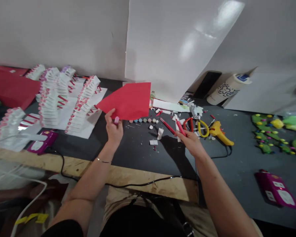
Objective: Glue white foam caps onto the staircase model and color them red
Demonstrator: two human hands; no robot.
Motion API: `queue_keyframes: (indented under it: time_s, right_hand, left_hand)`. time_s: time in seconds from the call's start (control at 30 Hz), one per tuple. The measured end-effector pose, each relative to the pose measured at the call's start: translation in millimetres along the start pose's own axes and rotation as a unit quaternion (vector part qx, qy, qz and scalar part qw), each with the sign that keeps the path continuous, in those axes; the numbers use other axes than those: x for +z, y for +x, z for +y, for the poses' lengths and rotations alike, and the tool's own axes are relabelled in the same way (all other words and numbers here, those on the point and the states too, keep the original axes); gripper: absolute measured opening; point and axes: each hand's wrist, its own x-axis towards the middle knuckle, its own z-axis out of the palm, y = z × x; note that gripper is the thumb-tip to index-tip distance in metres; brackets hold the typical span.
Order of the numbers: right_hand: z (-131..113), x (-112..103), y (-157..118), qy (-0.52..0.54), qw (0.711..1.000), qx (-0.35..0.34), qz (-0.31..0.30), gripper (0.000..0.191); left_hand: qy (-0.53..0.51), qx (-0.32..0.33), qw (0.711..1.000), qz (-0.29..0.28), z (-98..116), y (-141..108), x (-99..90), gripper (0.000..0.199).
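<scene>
My left hand (114,131) grips a red sheet (130,100) by its lower left part, raised over the dark table. A small pink cap (116,120) also sits between its fingers. My right hand (191,142) is closed around a pink pen (180,127), just right of a red pencil-like stick (167,126) on the table. Beyond the right hand are red-handled (188,124) and yellow-handled tools (203,128). A row of small coloured discs (140,120) lies below the sheet's edge.
White folded paper pieces with pink edges (49,102) stand at left. A yellow glue gun (220,133), a white cup (227,89) and a purple box (277,189) are at right. Paper scraps (160,133) litter the middle; a cable (143,184) crosses the front edge.
</scene>
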Motion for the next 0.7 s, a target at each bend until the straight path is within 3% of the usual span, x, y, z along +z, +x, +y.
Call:
queue_keyframes:
  time_s: [0.2,0.33,0.4,0.47,0.57,0.7]
  right_hand:
    - [-2,6,0,0.086,0.995,0.017,0.049,0.064]
    - [0,3,7,0.145,0.981,0.002,0.126,0.063]
    - [-2,1,9,0.150,0.974,-0.022,0.167,0.060]
    - [-5,-1,10,0.112,0.975,-0.043,0.189,0.056]
    - [-10,-5,13,0.029,0.982,-0.049,0.178,0.051]
    - [-5,-21,19,-0.032,0.981,-0.082,0.171,0.047]
  left_hand:
    - [0.020,0.071,0.973,-0.219,31,-28,18.3,0.051]
    - [0.084,0.146,0.889,-0.425,58,-37,24.8,0.068]
    - [0.112,0.183,0.842,-0.496,66,-37,24.4,0.076]
    - [0.124,0.213,0.815,-0.524,71,-37,21.7,0.080]
    - [0.098,0.247,0.815,-0.516,78,-42,15.3,0.071]
    - [-0.045,0.290,0.789,-0.540,90,-57,8.8,0.053]
